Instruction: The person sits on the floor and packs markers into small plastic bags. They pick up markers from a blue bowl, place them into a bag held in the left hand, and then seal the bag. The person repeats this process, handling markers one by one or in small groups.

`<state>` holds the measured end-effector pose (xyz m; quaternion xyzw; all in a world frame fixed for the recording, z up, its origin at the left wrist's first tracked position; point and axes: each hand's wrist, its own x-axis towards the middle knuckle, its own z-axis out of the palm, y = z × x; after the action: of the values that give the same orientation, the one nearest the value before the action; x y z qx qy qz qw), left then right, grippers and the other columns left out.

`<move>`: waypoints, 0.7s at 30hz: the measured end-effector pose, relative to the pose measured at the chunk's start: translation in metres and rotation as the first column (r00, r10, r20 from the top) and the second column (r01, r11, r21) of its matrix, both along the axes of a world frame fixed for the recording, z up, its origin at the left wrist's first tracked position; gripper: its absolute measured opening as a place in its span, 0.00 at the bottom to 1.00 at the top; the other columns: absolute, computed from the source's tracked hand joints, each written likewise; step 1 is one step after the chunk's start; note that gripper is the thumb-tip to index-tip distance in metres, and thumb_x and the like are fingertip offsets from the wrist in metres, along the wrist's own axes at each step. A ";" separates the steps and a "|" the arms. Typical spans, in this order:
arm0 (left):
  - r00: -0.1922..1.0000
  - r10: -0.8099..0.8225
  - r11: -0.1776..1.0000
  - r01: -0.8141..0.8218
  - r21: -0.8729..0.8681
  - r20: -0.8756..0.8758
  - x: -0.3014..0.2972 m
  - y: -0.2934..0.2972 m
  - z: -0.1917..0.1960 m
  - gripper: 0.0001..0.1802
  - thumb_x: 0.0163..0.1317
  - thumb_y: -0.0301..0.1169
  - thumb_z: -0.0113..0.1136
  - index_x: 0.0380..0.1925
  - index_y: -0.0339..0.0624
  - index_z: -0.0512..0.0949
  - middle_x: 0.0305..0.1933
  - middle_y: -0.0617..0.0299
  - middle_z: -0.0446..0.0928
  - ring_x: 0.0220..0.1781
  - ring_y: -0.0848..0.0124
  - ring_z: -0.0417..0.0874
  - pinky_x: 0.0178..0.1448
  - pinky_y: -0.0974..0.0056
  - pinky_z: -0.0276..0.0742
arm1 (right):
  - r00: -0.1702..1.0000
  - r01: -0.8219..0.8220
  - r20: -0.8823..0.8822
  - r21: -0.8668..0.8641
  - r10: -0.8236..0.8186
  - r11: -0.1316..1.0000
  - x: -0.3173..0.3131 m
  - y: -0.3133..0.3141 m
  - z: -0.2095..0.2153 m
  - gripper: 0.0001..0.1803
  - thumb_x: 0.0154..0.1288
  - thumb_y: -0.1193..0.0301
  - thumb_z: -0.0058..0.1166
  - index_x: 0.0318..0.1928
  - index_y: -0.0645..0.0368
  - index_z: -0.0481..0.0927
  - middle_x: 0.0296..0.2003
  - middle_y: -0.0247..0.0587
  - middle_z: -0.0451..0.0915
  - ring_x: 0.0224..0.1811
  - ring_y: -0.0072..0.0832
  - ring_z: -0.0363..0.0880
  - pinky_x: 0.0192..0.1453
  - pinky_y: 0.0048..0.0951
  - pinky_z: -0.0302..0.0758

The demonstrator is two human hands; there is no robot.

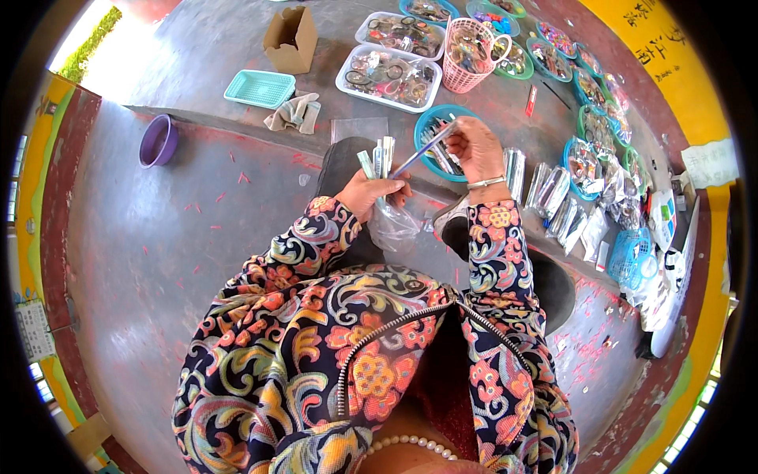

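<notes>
My left hand is closed around several upright pens, pale green and white at their tops. A clear plastic bag hangs below that hand, bunched around the lower part of the pens. With pinched fingers, my right hand holds the upper end of a slim blue-and-white pen. This pen slants down toward my left hand, its lower end beside the left fingers. Just behind my right hand stands a round blue basket with more pens inside, partly covered by the hand.
Bundles of bagged pens lie right of my right hand. Farther off stand a white tray of bagged trinkets, a pink basket, a green tray, a cloth and a cardboard box. A purple bowl is at left.
</notes>
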<state>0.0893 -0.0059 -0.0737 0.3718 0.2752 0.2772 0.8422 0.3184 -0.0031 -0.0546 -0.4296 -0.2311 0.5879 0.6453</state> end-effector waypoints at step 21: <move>1.000 -0.020 1.000 0.020 0.001 0.019 -0.003 -0.003 0.001 0.09 0.55 0.24 0.54 0.37 0.34 0.72 0.30 0.55 0.76 0.28 0.69 0.77 0.34 0.67 0.74 | 0.867 0.375 -0.233 -0.278 -0.441 0.884 0.061 -0.009 -0.086 0.10 0.60 0.69 0.54 0.35 0.64 0.73 0.28 0.45 0.80 0.27 0.31 0.80 0.24 0.22 0.77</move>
<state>0.0868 -0.0093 -0.0728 0.3723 0.2633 0.2723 0.8473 0.3796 -0.0119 -0.1411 -0.4480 0.0302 0.5159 0.7295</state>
